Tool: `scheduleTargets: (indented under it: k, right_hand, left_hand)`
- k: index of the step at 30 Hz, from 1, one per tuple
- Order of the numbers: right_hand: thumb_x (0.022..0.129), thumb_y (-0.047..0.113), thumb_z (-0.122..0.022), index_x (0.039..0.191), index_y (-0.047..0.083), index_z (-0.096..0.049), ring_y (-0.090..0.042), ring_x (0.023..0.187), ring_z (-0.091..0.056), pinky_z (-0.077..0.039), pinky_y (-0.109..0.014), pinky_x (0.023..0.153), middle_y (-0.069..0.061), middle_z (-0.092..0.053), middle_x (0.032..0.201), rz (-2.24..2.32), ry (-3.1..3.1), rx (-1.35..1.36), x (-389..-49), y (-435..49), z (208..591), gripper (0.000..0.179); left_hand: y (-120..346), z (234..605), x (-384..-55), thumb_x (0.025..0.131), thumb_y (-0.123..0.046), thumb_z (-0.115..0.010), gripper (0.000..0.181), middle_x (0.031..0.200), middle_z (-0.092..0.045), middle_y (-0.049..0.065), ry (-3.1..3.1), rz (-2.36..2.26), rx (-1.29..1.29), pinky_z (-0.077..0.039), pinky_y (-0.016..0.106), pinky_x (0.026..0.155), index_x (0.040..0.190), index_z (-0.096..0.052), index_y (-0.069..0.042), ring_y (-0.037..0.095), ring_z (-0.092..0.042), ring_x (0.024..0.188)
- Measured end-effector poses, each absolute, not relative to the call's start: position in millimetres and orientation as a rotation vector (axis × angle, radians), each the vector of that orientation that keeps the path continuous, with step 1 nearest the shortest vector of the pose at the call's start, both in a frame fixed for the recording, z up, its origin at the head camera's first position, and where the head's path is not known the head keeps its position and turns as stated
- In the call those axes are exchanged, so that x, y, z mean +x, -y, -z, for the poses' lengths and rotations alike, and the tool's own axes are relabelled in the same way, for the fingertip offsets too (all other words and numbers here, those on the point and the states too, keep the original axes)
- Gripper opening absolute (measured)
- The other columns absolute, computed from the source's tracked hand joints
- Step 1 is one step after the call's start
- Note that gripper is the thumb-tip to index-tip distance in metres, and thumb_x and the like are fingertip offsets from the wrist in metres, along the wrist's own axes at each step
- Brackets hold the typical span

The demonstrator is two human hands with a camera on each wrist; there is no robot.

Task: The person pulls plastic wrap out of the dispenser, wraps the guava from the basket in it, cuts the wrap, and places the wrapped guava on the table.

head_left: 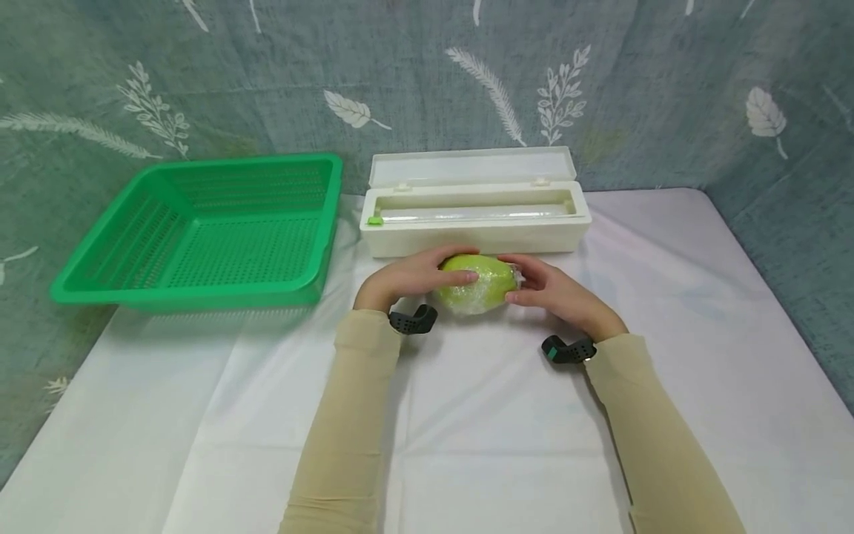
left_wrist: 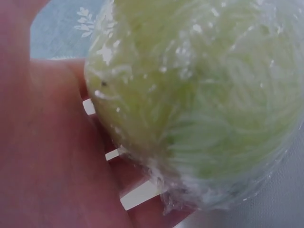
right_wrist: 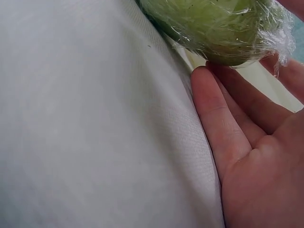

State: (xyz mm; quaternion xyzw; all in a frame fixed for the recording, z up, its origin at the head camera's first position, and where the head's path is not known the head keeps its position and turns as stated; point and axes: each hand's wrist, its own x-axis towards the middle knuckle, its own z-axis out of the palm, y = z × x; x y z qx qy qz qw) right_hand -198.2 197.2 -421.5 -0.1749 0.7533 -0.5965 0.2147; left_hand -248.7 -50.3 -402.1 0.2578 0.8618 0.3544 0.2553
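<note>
A yellow-green fruit (head_left: 490,285) wrapped in clear cling film is held between the two hands, low over the white cloth; its exact kind is not plain. The left hand (head_left: 416,276) grips its left side, thumb across the top and fingers round the far side. In the left wrist view the film on the fruit (left_wrist: 199,90) looks shiny and creased. From the right, the right hand (head_left: 557,291) holds the other end between thumb and fingers, beside a bunched bit of film. The right wrist view shows its fingertips (right_wrist: 206,78) against the fruit's underside.
Just behind the hands stands a white cling film dispenser (head_left: 474,239), lid raised, a film roll inside and a green slider at its left. A green plastic basket (head_left: 313,285) is at the left. White cloth (head_left: 507,460) covers the table; patterned grey-green fabric hangs behind.
</note>
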Motion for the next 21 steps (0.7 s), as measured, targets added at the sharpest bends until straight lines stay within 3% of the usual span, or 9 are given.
scheduleTargets:
  k: [8,13,21]
  right_hand:
    - [0.083,0.02,-0.064,0.138,0.016,-0.032,-0.018,0.12,-0.038,-0.031,-0.039,0.097,0.001,-0.035,0.137,1.637,-2.117,-0.512,-198.7,-194.1,422.7,0.064]
    - [0.083,0.022,-0.064,0.136,0.015,-0.035,-0.018,0.124,-0.034,-0.027,-0.04,0.1,0.0,-0.036,0.137,1.607,-2.152,-0.496,-195.5,-195.4,422.5,0.062]
    - [0.082,0.022,-0.064,0.135,0.013,-0.036,-0.018,0.125,-0.033,-0.026,-0.04,0.101,-0.001,-0.038,0.135,1.596,-2.158,-0.497,-195.1,-196.0,418.2,0.061]
  left_hand:
    - [53.0,396.6,-248.4,0.077,-0.064,-0.05,0.068,0.134,-0.036,-0.011,-2.39,-0.932,0.693,-0.027,0.033,0.099,0.134,-0.035,-0.032,0.008,-0.032,0.122]
    - [52.2,399.2,-247.1,0.078,-0.061,-0.052,0.065,0.128,-0.043,-0.011,-2.383,-0.971,0.724,-0.03,0.032,0.097,0.132,-0.04,-0.026,0.007,-0.037,0.117]
    - [53.0,398.8,-246.5,0.079,-0.057,-0.053,0.056,0.119,-0.048,-0.013,-2.343,-1.01,0.735,-0.033,0.03,0.093,0.126,-0.046,-0.028,0.006,-0.042,0.109]
